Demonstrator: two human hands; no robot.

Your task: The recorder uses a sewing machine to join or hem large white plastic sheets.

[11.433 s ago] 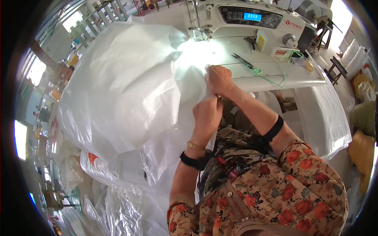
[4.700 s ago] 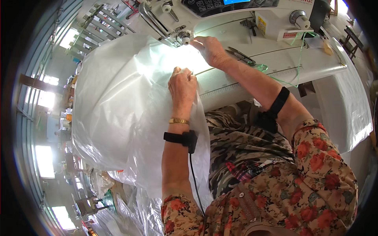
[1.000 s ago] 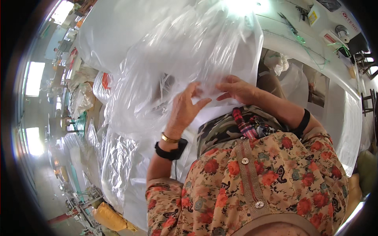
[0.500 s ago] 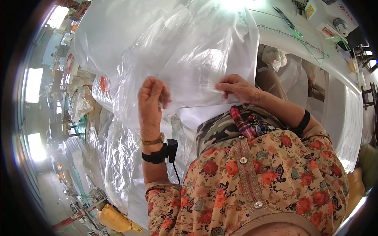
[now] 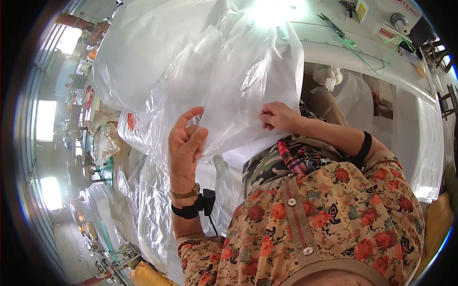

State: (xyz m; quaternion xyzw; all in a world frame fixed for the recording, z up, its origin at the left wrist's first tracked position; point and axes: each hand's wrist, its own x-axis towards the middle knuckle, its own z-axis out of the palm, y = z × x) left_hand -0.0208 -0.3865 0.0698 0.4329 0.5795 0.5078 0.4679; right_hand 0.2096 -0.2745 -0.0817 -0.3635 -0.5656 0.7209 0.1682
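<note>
Translucent white plastic sheeting (image 5: 224,90): draped across centre. Left hand (image 5: 182,143): thumb and forefinger spread apart, near sheeting. Right hand (image 5: 280,117): fingers curled over sheeting; grip indeterminable. Thread snips (image 5: 332,25): far right, on sewing table (image 5: 311,31).

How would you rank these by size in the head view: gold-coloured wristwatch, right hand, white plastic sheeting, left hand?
1. White plastic sheeting
2. Left hand
3. Right hand, its fingers bent in
4. Gold-coloured wristwatch
</note>
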